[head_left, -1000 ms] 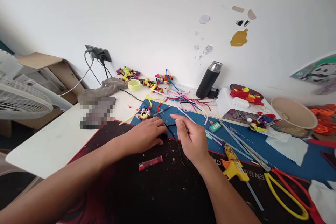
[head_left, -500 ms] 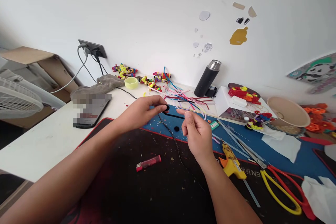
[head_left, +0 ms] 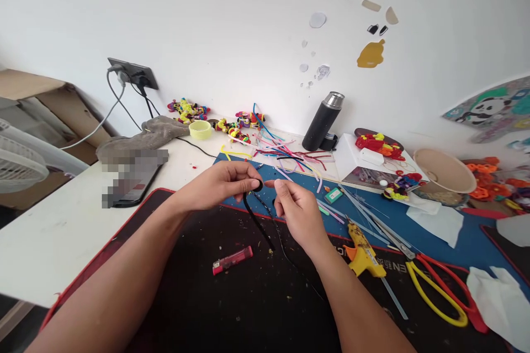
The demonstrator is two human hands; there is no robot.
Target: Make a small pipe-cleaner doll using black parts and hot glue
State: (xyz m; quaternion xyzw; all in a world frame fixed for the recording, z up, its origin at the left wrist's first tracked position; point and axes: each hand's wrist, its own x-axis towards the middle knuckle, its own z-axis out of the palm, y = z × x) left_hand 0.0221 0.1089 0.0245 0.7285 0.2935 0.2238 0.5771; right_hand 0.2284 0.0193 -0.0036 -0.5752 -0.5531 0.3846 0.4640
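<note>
My left hand (head_left: pixel 229 183) pinches a small black pipe cleaner coil (head_left: pixel 259 186) between thumb and fingertips. The loose tail of the black pipe cleaner slants down from it over the dark mat. Just to the right is my right hand (head_left: pixel 298 207), its fingers curled and thumb against the index finger. The index fingertip points at the coil's edge; whether it touches I cannot tell. Nothing shows in that hand. A thin dark cord (head_left: pixel 282 242) runs below both hands. Nearer to me lies a red lighter (head_left: pixel 232 260) on the black mat (head_left: pixel 199 303).
Right of my right hand lie a yellow glue gun (head_left: pixel 366 256), glue sticks, and scissors (head_left: pixel 439 292) with red and yellow handles. Behind are loose pipe cleaners (head_left: pixel 285 154), a black thermos (head_left: pixel 323 121) and colourful figures (head_left: pixel 188 110). A phone (head_left: pixel 141 179) lies left.
My right hand has let go of the black pipe cleaner's tail, which now hangs down instead of stretching rightward. My left hand has moved slightly lower, and the hands are closer together.
</note>
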